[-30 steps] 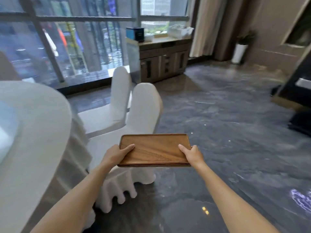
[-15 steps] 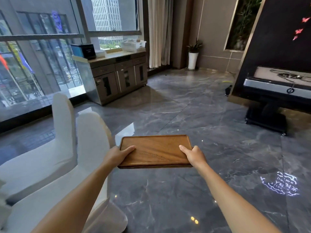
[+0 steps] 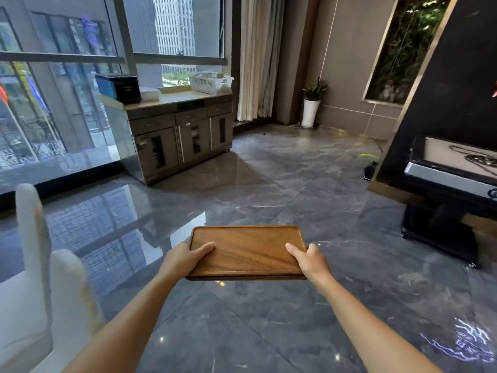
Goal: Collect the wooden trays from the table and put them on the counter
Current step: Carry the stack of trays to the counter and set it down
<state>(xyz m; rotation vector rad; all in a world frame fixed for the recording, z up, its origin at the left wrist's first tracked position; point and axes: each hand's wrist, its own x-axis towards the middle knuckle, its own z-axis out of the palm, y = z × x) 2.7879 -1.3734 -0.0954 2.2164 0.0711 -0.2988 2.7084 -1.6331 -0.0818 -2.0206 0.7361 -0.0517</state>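
Observation:
I hold a flat brown wooden tray (image 3: 247, 251) level in front of me, above the dark marble floor. My left hand (image 3: 185, 258) grips its left short edge with the thumb on top. Its right short edge is held the same way by my right hand (image 3: 309, 258). A thin second edge shows under the tray's front rim, so it may be a stack. The counter (image 3: 185, 96), a pale top on a brown cabinet with three doors, stands by the window some way ahead and to the left. The table is out of view.
Two white-covered chairs (image 3: 53, 292) stand close on my left. On the counter sit a black box (image 3: 126, 88), a white item and a white basket (image 3: 211, 82). A dark low table on wheels (image 3: 451, 189) is at the right. A potted plant (image 3: 312, 109) stands beyond.
The view has swung right, away from the round table and chairs, and the counter has come nearer and more central. Both hands keep the same hold on the tray.

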